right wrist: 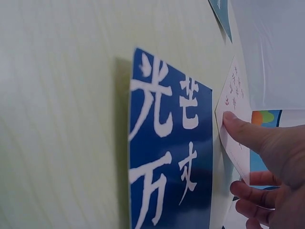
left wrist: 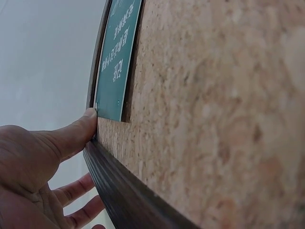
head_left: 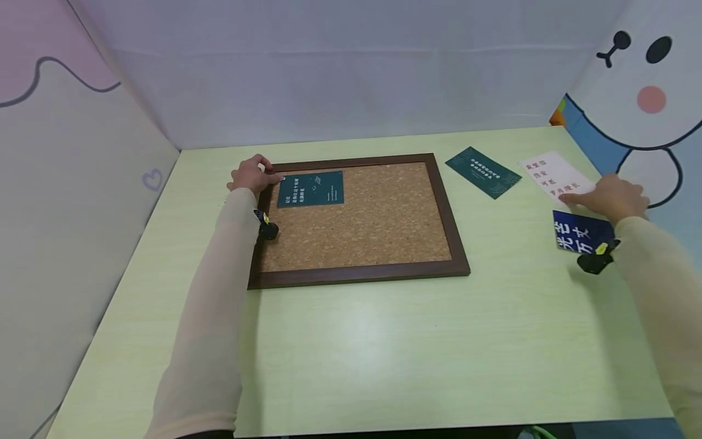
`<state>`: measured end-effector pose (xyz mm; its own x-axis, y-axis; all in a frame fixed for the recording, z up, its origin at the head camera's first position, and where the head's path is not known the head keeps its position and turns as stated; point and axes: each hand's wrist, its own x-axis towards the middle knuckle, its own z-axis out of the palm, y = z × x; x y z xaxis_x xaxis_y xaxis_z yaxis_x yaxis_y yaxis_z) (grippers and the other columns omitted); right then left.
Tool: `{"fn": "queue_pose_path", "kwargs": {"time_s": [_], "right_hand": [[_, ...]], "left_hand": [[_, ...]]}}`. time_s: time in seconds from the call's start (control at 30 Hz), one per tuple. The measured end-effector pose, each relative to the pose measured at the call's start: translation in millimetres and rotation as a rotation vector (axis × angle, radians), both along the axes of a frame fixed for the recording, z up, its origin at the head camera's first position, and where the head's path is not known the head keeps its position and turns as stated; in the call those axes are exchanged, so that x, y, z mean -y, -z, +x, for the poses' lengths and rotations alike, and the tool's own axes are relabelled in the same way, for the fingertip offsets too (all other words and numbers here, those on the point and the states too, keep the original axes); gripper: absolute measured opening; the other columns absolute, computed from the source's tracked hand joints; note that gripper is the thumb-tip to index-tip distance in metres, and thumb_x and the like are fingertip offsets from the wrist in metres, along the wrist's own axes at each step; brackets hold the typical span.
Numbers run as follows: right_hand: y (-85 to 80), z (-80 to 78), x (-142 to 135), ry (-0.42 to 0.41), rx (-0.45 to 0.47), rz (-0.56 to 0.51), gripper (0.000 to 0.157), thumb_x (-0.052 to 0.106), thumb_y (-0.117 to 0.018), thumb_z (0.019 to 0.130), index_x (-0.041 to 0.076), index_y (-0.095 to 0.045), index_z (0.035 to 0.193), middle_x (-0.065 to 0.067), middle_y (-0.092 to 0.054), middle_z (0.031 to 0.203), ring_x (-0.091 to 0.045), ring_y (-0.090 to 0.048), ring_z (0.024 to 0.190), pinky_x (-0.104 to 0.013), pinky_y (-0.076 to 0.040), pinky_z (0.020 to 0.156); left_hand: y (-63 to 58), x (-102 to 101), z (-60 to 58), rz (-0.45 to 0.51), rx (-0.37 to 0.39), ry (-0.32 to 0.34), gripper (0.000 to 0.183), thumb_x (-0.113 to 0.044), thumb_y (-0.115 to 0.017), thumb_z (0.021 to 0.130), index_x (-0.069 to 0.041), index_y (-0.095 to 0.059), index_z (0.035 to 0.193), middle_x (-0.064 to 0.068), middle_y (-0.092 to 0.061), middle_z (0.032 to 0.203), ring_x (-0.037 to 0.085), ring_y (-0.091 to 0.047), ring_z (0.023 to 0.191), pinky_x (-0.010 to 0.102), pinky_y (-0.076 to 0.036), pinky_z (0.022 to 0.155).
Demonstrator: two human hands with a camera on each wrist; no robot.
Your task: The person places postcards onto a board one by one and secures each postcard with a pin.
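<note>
A brown-framed cork board (head_left: 362, 231) lies on the table with a dark green card (head_left: 318, 189) in its upper left corner. My left hand (head_left: 253, 177) is at that corner. Its thumb (left wrist: 78, 131) presses at the green card's corner, beside the frame, while the other fingers extend past the frame's outer edge. At the far right my right hand (head_left: 616, 196) pinches the edge of a pale pink card (head_left: 554, 177) with red writing, thumb on its face and fingers at its edge. A dark blue card (right wrist: 171, 143) with white characters lies just nearer than the pink one.
A second green card (head_left: 482, 172) lies between the board and the pink card. The light table (head_left: 362, 353) meets a white backdrop (head_left: 351, 73) behind and a printed cartoon panel (head_left: 652, 67) at right. Small black devices sit at both wrists.
</note>
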<state>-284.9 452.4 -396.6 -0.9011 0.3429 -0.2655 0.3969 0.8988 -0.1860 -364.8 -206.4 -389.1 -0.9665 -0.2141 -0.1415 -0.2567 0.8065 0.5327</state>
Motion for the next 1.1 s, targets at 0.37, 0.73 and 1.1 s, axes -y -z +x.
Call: {"fn": "queue_pose_path", "kwargs": {"time_s": [0.37, 0.73, 1.1], "right_hand": [[-2.9, -0.4, -1.6, 0.002, -0.077, 0.024, 0.086, 0.063, -0.053, 0.077, -0.017, -0.043, 0.106, -0.036, -0.04, 0.104, -0.053, -0.028, 0.095, -0.062, -0.024, 0.08], [-11.2, 1.9, 0.5, 0.009, -0.224, 0.005, 0.045, 0.026, -0.054, 0.087, -0.013, -0.052, 0.108, -0.034, -0.049, 0.105, -0.048, -0.037, 0.091, -0.056, -0.03, 0.073], [-24.1, -0.6, 1.7, 0.004, -0.361, 0.083, 0.035, 0.011, -0.041, 0.085, -0.015, -0.058, 0.103, -0.032, -0.056, 0.099, -0.047, -0.046, 0.089, -0.057, -0.035, 0.073]], "left_hand": [[-1.3, 1.5, -1.7, 0.009, 0.008, -0.006, 0.038, -0.034, -0.063, 0.084, -0.014, -0.049, 0.112, 0.013, -0.045, 0.116, 0.038, -0.03, 0.113, 0.057, -0.018, 0.093], [2.2, 2.6, -5.8, 0.004, 0.014, -0.016, 0.038, -0.035, -0.063, 0.083, -0.015, -0.049, 0.111, 0.013, -0.046, 0.115, 0.037, -0.031, 0.112, 0.056, -0.019, 0.092], [0.0, 3.3, -2.4, 0.0, 0.011, 0.011, 0.039, -0.036, -0.063, 0.083, -0.012, -0.048, 0.11, 0.015, -0.043, 0.122, 0.041, -0.03, 0.115, 0.059, -0.018, 0.093]]}}
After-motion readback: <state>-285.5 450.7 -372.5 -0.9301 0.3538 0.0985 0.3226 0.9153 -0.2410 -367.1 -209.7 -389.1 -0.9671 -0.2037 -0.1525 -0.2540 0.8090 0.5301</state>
